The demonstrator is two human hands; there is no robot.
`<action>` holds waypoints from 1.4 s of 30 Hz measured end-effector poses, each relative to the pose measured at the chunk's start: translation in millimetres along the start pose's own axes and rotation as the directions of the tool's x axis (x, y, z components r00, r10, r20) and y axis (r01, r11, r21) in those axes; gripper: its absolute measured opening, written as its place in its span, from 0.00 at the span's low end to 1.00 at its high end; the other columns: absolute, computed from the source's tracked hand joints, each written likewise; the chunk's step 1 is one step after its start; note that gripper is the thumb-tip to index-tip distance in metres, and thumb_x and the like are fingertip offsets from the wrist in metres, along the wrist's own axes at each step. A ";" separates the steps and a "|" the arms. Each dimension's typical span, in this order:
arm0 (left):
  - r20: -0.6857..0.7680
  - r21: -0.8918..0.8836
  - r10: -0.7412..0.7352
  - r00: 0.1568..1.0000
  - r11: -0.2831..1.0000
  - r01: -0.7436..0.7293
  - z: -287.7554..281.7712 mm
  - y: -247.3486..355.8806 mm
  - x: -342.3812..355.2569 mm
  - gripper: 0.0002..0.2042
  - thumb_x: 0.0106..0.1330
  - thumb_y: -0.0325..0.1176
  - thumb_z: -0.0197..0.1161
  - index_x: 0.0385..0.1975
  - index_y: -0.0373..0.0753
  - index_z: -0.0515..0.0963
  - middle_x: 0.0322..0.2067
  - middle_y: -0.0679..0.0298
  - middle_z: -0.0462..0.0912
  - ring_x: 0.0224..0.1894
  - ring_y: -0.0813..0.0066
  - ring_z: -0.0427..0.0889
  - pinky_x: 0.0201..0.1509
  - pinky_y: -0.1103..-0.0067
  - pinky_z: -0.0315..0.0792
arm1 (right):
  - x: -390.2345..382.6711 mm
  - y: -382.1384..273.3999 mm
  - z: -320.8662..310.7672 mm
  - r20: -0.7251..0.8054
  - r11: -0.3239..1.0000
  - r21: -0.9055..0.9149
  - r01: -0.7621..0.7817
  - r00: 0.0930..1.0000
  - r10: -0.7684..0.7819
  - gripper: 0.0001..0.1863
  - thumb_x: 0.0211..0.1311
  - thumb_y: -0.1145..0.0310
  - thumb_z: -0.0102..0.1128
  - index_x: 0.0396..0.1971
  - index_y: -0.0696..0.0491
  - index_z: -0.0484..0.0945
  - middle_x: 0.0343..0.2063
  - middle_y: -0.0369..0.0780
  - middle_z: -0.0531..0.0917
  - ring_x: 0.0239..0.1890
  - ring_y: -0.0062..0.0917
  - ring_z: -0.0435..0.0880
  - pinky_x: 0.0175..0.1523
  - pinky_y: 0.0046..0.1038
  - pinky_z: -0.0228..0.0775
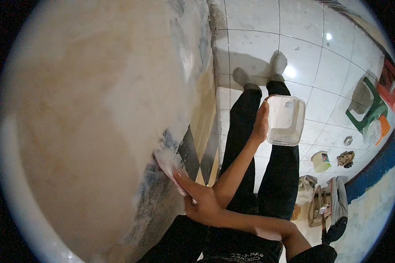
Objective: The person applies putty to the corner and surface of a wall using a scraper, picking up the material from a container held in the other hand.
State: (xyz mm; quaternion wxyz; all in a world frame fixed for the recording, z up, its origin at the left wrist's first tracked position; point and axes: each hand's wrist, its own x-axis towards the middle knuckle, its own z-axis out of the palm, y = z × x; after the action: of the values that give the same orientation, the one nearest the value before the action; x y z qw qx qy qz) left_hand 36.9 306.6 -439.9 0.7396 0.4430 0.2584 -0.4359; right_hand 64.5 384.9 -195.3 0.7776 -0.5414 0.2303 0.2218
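My left hand grips the side of a clear rectangular plastic tub, which has whitish residue inside. The left forearm passes beneath my right wrist. Over at the wall, my right hand is closed round a flat pinkish-white piece; its exact kind is blurred. That piece lies against the wall, at a dark patch streaked with white. Pale, smeared coating covers much of the wall surface, and a yellow and dark diamond-patterned band runs along its lower part.
White floor tiles lie under my socked feet. On the right are a green plastic stool-like item, a red plastic item, a pale yellow tub, a crumpled brown cloth and bags.
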 end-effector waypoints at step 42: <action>-0.046 -0.012 -0.010 0.999 1.000 0.009 24.5 6.0 -29.3 0.29 0.72 0.56 0.34 0.56 0.36 0.66 0.51 0.58 0.73 0.53 0.73 0.73 0.58 0.76 0.66 | 20.8 14.2 -18.2 -0.102 0.993 0.048 -0.110 0.988 0.115 0.35 0.51 0.89 0.43 0.63 0.58 0.58 0.56 0.57 0.68 0.60 0.43 0.70 0.61 0.29 0.62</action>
State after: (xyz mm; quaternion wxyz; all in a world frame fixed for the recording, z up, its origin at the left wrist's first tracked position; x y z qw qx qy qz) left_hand 27.8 298.5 -403.1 0.7341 0.4472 0.2800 -0.4275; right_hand 70.5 374.2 -223.8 0.7620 -0.5218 0.3055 0.2317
